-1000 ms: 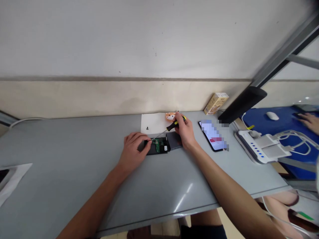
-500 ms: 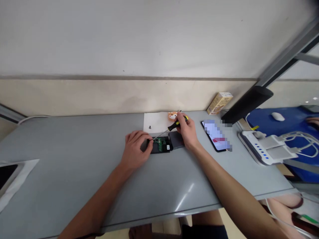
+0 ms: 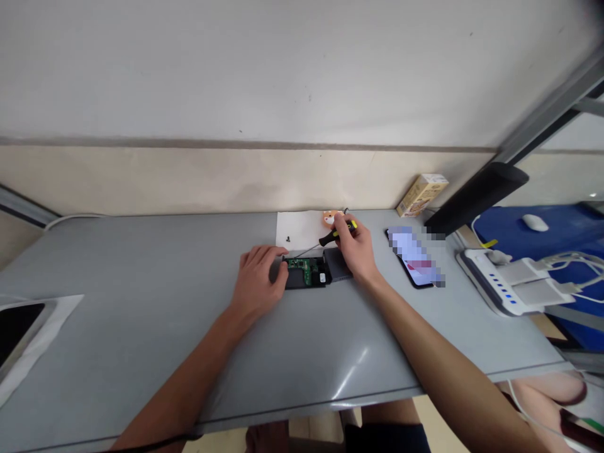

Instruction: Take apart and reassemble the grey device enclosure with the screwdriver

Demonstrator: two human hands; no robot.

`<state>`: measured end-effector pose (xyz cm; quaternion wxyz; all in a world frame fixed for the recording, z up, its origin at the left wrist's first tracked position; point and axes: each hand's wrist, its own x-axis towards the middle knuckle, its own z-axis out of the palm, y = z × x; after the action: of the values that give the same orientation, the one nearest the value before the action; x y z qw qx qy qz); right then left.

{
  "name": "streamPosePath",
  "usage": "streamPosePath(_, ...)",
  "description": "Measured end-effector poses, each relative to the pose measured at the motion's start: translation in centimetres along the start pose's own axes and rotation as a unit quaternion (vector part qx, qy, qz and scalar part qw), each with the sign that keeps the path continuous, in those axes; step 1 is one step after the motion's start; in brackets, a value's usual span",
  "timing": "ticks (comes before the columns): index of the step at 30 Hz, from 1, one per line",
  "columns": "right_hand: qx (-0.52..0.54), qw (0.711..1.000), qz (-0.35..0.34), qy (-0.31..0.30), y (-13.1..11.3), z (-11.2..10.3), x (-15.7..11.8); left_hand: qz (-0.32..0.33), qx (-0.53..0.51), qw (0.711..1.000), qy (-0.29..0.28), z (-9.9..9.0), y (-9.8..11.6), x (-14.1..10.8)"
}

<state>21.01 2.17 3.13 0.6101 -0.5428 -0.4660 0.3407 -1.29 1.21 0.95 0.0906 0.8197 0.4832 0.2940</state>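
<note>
A: Where does the opened case (image 3: 295,278) lie on the worktop (image 3: 302,352)?

B: Nearer the back edge than the front, between the two hands. Its long axis runs left to right, roughly along that back edge, with a green circuit board (image 3: 307,277) showing inside.

A: How is the left hand (image 3: 257,277) set?

B: It's the nearer one, right at the case's left end. The fingers are curled, with only a narrow gap between thumb and forefinger. Whether they pinch anything there, I can't tell.

A: And the right hand (image 3: 356,248)?

B: Closed round the handle of a screwdriver (image 3: 329,240). That hand partly hides the dark cover (image 3: 335,265) at the case's right end.

A: Which relation matters most?

B: I'd say the tip against the case's back left corner. The shaft slants down leftward, well off upright, and ends close to the left fingertips. Whether the tip touches anything is too small to see.

A: Anything behind the case?

B: White paper (image 3: 302,228) by the worktop's back edge, with small dark pieces (image 3: 287,238), probably screws, near its front left corner.
</note>
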Motion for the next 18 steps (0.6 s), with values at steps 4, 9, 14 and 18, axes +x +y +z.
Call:
streamPosePath(4, -0.007, 1.000, 0.009, -0.010, 0.38, 0.14, 0.05, -0.003, -0.003, 1.000, -0.009, 0.06, 0.00, -0.01)
streamPosePath(9, -0.016, 1.000, 0.007, -0.007, 0.50, 0.22, 0.03, -0.002, 0.000, 1.000, -0.012, 0.12, 0.01, -0.06)
streamPosePath(14, -0.029, 1.000, 0.006, -0.008, 0.51, 0.20, 0.04, 0.003, 0.003, 1.000, -0.017, 0.24, -0.16, -0.05)
streamPosePath(18, -0.038, 0.999, -0.005, -0.012, 0.51, 0.10, 0.01, 0.011, 0.011, 0.999, -0.030, 0.20, -0.14, -0.09)
